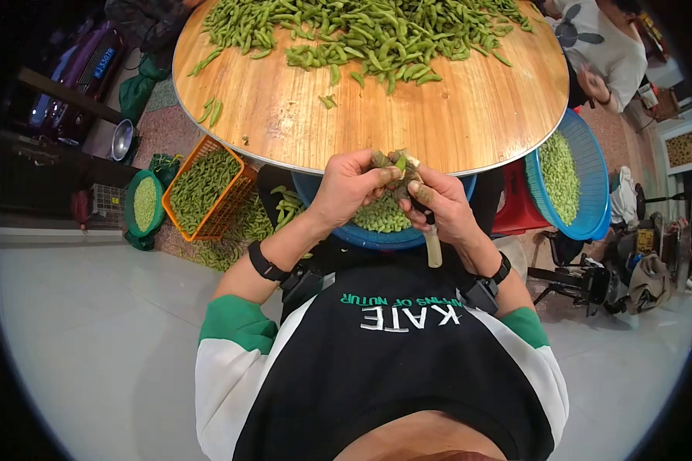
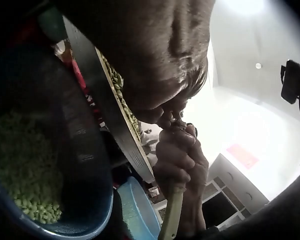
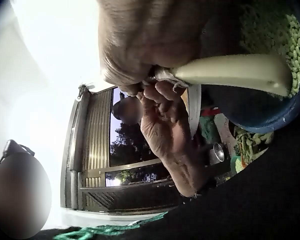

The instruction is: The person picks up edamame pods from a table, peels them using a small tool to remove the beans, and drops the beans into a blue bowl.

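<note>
Both hands meet just in front of the table's near edge in the head view. The left hand (image 1: 354,184) pinches a green soybean pod (image 1: 400,164) between thumb and fingers. Curled around a tool with a pale, flat handle (image 1: 434,250), the right hand (image 1: 442,203) has its thumb and fingertips close against the pod. The handle (image 3: 230,72) sticks out of the fist in the right wrist view, while the tool's other end is hidden by fingers. Below the hands sits a blue basin (image 1: 392,240) of shelled green beans (image 1: 383,217).
A heap of soybean pods (image 1: 377,34) covers the far part of the round wooden table (image 1: 438,123). An orange crate (image 1: 234,196) of pods and a green basin (image 1: 158,207) stand left, a blue basket (image 1: 592,180) of beans right. Another person (image 1: 607,46) sits at upper right.
</note>
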`<state>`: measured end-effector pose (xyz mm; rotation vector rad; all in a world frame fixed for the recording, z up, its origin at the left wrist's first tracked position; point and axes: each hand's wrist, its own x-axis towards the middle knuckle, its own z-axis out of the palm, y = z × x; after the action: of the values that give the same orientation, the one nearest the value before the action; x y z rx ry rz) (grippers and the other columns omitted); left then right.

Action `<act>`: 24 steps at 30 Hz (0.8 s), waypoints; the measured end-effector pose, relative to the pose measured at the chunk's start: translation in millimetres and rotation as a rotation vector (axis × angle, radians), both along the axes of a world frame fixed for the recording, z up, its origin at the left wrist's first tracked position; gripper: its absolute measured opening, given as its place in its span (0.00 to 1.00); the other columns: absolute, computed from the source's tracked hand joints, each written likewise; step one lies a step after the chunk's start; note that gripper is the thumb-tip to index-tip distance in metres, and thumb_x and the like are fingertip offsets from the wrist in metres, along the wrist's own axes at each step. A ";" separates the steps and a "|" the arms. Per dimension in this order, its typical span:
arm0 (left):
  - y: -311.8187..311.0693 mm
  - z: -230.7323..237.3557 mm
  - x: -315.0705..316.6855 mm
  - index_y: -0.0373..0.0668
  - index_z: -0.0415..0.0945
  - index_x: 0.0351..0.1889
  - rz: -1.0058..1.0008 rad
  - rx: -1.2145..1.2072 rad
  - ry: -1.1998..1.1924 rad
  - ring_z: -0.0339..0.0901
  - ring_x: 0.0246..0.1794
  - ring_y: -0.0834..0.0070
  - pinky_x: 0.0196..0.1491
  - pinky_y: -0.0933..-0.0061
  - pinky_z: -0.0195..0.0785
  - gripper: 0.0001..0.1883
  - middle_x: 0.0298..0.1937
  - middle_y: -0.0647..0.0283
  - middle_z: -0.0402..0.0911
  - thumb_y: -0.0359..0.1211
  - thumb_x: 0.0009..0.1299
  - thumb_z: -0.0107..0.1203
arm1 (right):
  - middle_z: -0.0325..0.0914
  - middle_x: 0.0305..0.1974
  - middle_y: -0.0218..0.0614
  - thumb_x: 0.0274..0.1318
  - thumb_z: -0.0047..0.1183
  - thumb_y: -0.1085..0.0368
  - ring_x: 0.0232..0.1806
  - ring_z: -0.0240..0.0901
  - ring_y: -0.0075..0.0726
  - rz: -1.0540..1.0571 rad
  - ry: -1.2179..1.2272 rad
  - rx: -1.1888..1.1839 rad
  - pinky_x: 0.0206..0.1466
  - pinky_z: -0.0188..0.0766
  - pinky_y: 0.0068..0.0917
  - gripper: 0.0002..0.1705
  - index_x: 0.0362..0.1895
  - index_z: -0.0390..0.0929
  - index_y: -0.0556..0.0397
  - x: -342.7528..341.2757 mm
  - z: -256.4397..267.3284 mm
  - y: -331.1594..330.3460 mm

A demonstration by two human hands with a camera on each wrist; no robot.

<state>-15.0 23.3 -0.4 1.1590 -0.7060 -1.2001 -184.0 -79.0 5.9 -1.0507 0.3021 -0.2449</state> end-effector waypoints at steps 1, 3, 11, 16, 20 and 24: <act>0.6 1.4 -0.2 0.38 0.78 0.33 0.002 0.000 0.000 0.64 0.18 0.90 0.20 0.87 0.54 0.04 0.21 0.73 0.73 0.29 0.67 0.58 | 0.72 0.30 0.30 0.68 0.44 0.62 0.20 0.60 0.16 0.006 -0.010 0.006 0.17 0.54 0.14 0.16 0.55 0.69 0.57 0.2 -0.4 0.3; 1.3 7.2 -2.3 0.37 0.78 0.33 0.028 -0.025 -0.153 0.65 0.19 0.91 0.22 0.87 0.56 0.05 0.22 0.72 0.74 0.30 0.67 0.58 | 0.72 0.30 0.30 0.68 0.44 0.63 0.19 0.60 0.16 -0.012 -0.013 0.071 0.17 0.54 0.14 0.15 0.54 0.70 0.57 0.3 2.3 3.3; 2.5 3.2 1.8 0.38 0.76 0.37 -0.056 -0.037 0.075 0.66 0.20 0.89 0.21 0.86 0.57 0.04 0.25 0.69 0.76 0.28 0.69 0.56 | 0.72 0.28 0.30 0.67 0.45 0.65 0.18 0.58 0.15 -0.072 -0.001 0.048 0.16 0.53 0.14 0.11 0.47 0.71 0.58 1.7 -2.7 3.3; -1.1 -8.6 7.5 0.38 0.75 0.42 -0.236 0.047 0.562 0.68 0.21 0.86 0.19 0.86 0.57 0.06 0.29 0.65 0.78 0.29 0.70 0.54 | 0.73 0.29 0.30 0.65 0.45 0.68 0.17 0.58 0.15 0.056 -0.083 0.200 0.17 0.54 0.14 0.11 0.48 0.72 0.60 -1.7 -10.7 -7.1; -0.1 -7.6 3.1 0.36 0.75 0.41 -0.153 0.038 0.207 0.68 0.22 0.87 0.20 0.85 0.59 0.06 0.30 0.66 0.78 0.28 0.71 0.52 | 0.74 0.29 0.29 0.65 0.45 0.68 0.18 0.59 0.14 -0.069 0.071 -0.252 0.19 0.54 0.14 0.12 0.49 0.73 0.60 -3.3 -21.2 -1.2; 5.7 17.6 -5.7 0.34 0.74 0.41 -0.104 0.021 -0.168 0.71 0.26 0.86 0.27 0.85 0.64 0.06 0.31 0.68 0.77 0.28 0.71 0.50 | 0.75 0.28 0.28 0.65 0.46 0.68 0.19 0.60 0.14 -0.100 0.001 -0.210 0.20 0.56 0.14 0.10 0.46 0.74 0.61 -2.5 -8.4 1.1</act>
<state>-20.7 29.0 17.2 1.2643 -0.8916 -1.2085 -186.5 -77.9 -2.6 -1.2442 0.3359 -0.3724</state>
